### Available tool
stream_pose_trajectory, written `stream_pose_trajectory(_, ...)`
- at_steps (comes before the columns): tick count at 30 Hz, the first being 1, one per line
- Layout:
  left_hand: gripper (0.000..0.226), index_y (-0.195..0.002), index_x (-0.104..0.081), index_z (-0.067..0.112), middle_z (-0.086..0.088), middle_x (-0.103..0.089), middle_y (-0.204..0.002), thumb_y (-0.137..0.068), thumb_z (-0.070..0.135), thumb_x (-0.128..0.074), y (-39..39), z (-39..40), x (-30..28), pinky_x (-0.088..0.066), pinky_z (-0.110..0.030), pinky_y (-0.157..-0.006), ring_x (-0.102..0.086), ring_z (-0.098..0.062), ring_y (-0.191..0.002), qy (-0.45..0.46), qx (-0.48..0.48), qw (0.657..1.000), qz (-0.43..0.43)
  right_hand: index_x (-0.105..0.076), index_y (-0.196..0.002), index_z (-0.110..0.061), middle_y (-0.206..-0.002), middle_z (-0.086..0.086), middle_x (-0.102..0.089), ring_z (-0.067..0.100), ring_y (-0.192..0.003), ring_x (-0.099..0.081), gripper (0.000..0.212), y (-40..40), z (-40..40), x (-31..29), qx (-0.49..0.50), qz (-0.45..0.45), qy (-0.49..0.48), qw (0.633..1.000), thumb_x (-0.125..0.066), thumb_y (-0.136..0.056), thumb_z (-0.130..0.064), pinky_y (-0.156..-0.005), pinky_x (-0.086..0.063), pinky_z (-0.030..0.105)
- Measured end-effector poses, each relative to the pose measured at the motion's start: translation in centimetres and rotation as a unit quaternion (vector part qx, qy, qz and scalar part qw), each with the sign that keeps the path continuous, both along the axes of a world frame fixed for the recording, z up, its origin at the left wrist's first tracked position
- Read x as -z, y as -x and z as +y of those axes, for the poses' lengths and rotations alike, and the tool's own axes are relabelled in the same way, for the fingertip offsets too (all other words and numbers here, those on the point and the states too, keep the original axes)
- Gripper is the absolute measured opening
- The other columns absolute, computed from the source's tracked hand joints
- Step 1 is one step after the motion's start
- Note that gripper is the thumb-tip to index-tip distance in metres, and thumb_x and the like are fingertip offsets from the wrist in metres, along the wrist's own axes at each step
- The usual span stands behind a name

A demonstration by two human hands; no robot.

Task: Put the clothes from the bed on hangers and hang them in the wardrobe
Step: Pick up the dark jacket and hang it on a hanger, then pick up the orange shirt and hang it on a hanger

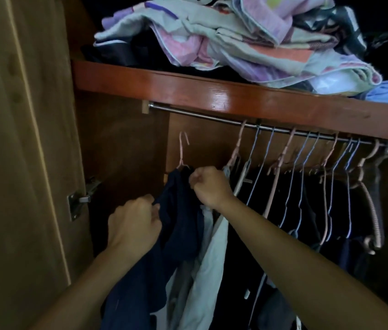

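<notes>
A dark navy garment [178,215] hangs from a pink hanger [183,151] inside the open wardrobe. The hanger's hook is below the metal rail [202,116] and not on it. My right hand [209,186] pinches the garment's top by the hanger's neck. Lower left, my left hand [133,225] grips the navy cloth at its edge. A white garment [214,253] hangs just right of the navy one, partly behind my right forearm.
Several pink and blue hangers [307,163] with dark clothes fill the rail's right part. The wooden shelf [212,91] above holds a pile of folded bedding and clothes [235,39]. The open wardrobe door [21,151] stands at the left, with its hinge [78,201].
</notes>
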State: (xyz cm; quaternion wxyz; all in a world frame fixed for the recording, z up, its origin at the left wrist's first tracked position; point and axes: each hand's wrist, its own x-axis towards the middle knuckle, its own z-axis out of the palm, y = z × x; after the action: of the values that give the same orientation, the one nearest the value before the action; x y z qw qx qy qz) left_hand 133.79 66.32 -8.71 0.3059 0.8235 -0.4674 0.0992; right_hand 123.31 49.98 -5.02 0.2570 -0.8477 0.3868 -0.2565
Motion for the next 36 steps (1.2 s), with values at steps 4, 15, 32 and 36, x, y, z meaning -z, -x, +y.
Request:
stream_pose_trajectory(4,0.019,-0.079,-0.059,0.022,0.003,-0.061,-0.074,-0.097,0.026,-0.054,-0.2,-1.3,0.0,-0.034,-0.025,-0.054,-0.057,-0.018,-0.063,0.027,-0.015,1.000,0.003,-0.072,-0.095,-0.006,-0.100,0.011,-0.072,0.027,-0.094,-0.065,0.022,1.9,-1.3,0.4,-0.041,0.167,0.116,0.978,-0.052,-0.087,-0.003,-0.083,-0.056,0.040)
stream_pose_trajectory(15,0.018,-0.094,-0.067,0.014,-0.011,-0.070,-0.087,-0.096,0.027,-0.054,0.7,-4.0,-2.5,-0.038,-0.031,-0.061,-0.065,-0.038,-0.080,0.120,-0.015,0.991,-0.053,-0.069,-0.095,-0.008,-0.092,0.013,-0.070,0.031,-0.087,-0.065,0.018,5.0,-1.8,1.4,-0.052,0.191,0.221,0.955,-0.052,-0.091,-0.011,-0.074,-0.053,0.037)
stream_pose_trajectory(32,0.021,-0.076,-0.064,0.019,-0.010,-0.069,-0.081,-0.094,0.027,-0.056,2.3,-13.4,-0.6,-0.034,-0.030,-0.060,-0.066,-0.035,-0.077,0.141,0.052,0.988,0.023,-0.065,-0.116,-0.010,-0.102,0.007,-0.072,0.022,-0.105,-0.060,0.024,6.6,-2.7,0.9,-0.025,0.085,0.159,0.983,-0.057,-0.094,-0.008,-0.087,-0.053,0.033)
stream_pose_trajectory(36,0.022,-0.079,-0.065,0.017,-0.011,-0.070,-0.082,-0.094,0.029,-0.054,2.8,-13.8,0.3,-0.033,-0.029,-0.058,-0.066,-0.035,-0.076,0.130,0.059,0.990,0.014,-0.068,-0.113,-0.008,-0.102,0.007,-0.073,0.019,-0.103,-0.063,0.022,6.6,-2.8,1.0,-0.030,0.075,0.160,0.984,-0.057,-0.093,-0.007,-0.085,-0.051,0.028)
